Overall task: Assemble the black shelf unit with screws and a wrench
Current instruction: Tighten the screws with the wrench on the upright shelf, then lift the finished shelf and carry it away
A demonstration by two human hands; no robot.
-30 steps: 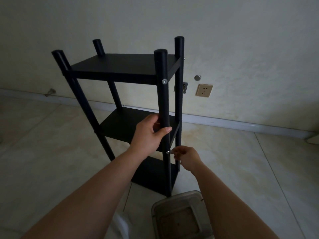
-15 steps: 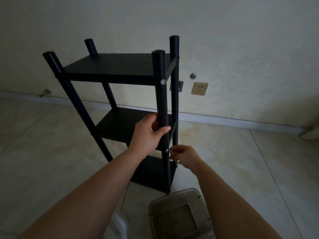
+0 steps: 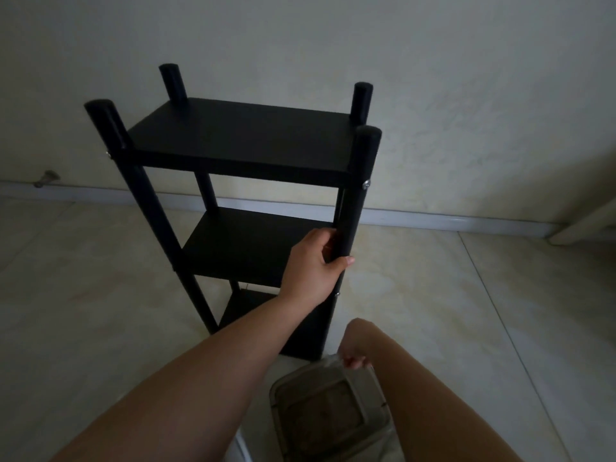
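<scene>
The black shelf unit [image 3: 243,138] stands upright on the tiled floor, with three boards between four round posts. My left hand [image 3: 313,261] grips the front right post [image 3: 358,195] just above the middle board. Silver screws show at the top right joint [image 3: 366,185], the top left joint [image 3: 108,155] and lower on the right post [image 3: 337,294]. My right hand [image 3: 355,345] is bent down at the far rim of a clear plastic container [image 3: 275,395], fingers curled. Whether it holds anything is hidden. No wrench is in view.
The container sits on the floor right in front of me, below the shelf unit. A wall and skirting board run behind the unit, with a small metal fitting [image 3: 46,178] low at the left. A pale furniture edge [image 3: 583,225] enters at the right.
My right hand has left the screw at the middle board and dropped to the container. The shelf unit now faces me more squarely. My left hand keeps its grip on the post.
</scene>
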